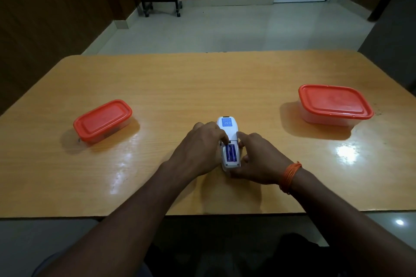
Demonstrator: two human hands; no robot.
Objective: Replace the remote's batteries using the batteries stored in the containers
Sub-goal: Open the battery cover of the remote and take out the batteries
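Both forearms are bare from elbow to wrist, no sleeves reaching down either one. The left hand (198, 148) wears nothing, no ring or watch that shows. Around the wrist behind the right hand (261, 159) sits an orange thread band (290, 175), wound in several loops, with a loose end hanging below it.

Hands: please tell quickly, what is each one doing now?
Left hand: closed on the remote, a finger at the open battery slot.
Right hand: closed on the remote, holding its near end.
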